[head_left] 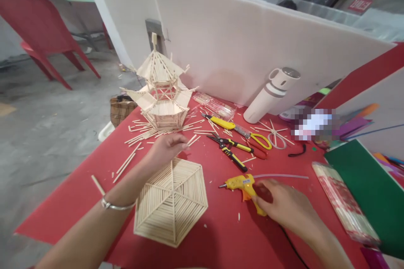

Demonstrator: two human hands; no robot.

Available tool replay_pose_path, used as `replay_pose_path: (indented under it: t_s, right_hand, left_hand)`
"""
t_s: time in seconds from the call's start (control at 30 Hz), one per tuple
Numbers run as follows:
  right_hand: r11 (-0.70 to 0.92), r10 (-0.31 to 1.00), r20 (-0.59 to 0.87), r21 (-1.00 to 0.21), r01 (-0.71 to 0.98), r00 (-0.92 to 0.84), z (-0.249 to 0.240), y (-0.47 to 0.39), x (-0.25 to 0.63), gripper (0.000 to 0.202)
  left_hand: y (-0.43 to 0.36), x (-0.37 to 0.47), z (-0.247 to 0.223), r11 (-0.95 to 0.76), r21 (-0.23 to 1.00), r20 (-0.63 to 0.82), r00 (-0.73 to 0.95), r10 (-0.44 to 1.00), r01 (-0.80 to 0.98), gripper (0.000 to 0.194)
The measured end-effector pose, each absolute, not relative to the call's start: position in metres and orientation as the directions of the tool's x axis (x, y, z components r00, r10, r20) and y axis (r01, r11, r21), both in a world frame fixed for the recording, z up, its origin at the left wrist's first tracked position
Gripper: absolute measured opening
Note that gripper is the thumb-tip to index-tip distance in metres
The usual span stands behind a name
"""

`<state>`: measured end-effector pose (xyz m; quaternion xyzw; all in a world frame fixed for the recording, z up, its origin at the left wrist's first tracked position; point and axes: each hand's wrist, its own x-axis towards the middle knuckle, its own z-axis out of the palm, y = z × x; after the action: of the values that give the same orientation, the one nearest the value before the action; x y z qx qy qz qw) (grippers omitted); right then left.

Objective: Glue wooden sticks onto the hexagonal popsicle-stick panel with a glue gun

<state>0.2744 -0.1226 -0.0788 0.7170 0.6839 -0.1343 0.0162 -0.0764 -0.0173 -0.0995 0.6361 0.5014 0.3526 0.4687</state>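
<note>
Tabletop bears stick panel; grey floor, red chair at left.

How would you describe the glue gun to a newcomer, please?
On the red table, find the flat hexagonal stick panel. Just right of it, at the right hand, is the glue gun. Unlike the black-and-yellow pliers beyond, it is pistol-shaped, with an orange trigger.

We seem to be in a craft workshop: a red table strewn with wooden sticks, pliers and a glue gun, above bare grey floor.
</note>
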Motion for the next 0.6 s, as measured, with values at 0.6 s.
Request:
replay_pose_path:
  t_s: [0.6]
  right_hand:
    - [-0.227,0.974,-0.203,-0.819,0.527,0.104,-0.083,-0.143,0.223,0.034]
  left_hand:
    - [-0.018,-0.137,-0.104,0.029,0.984,-0.031,0.009,0.999,0.176,0.014]
